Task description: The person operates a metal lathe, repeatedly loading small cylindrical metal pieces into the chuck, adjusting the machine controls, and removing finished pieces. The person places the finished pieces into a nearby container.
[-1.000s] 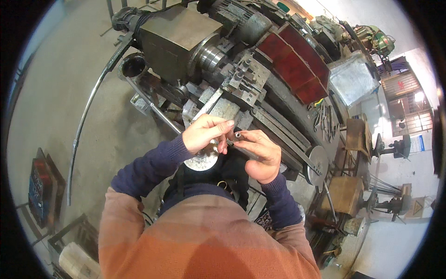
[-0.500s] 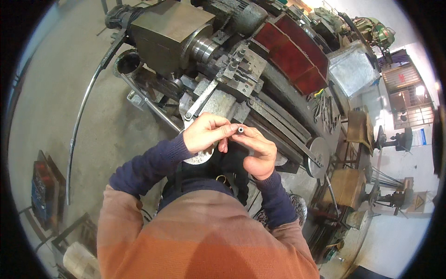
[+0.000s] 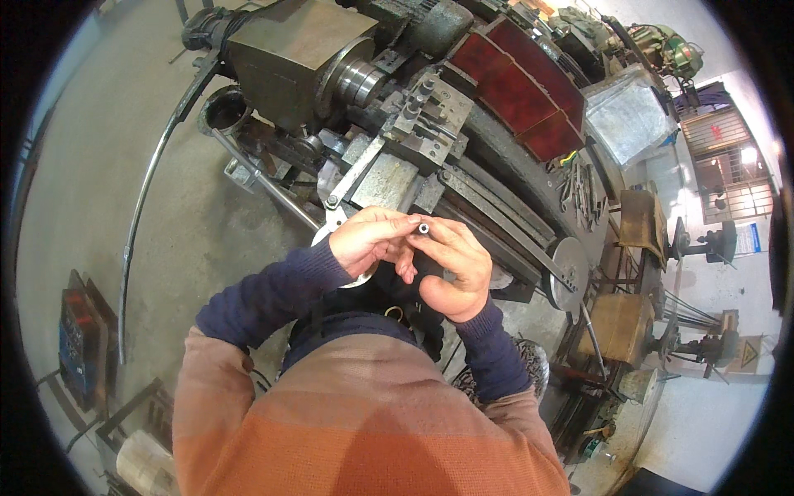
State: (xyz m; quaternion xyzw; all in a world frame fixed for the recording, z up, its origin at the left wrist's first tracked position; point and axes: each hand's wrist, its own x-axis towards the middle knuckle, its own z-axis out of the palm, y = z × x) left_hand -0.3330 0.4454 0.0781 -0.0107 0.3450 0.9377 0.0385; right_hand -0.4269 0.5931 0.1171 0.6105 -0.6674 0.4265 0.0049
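Note:
A small metal tube (image 3: 424,229) with a round bore is held up in front of me, its open end toward my view. My left hand (image 3: 364,241) pinches it from the left with thumb and fingers. From the other side, the fingers of my right hand (image 3: 456,266) close round it, hiding most of its length. Just beyond my hands is a lathe, with its tool post (image 3: 430,120) on the carriage and a shiny round spindle end (image 3: 360,83) at the headstock (image 3: 281,66).
A long metal rod (image 3: 147,198) curves down the left side. Dark red trays (image 3: 517,83) lie behind the lathe bed, with several wrenches (image 3: 576,188) near its right end. A disc-shaped wheel (image 3: 569,273) sits at right. Further right stand a wooden block (image 3: 616,331) and bench machines.
My hands and the tube have shifted very slightly left, and the right fingers have moved a little around the tube. Both hands keep their grip. The view of the lathe has shifted slightly.

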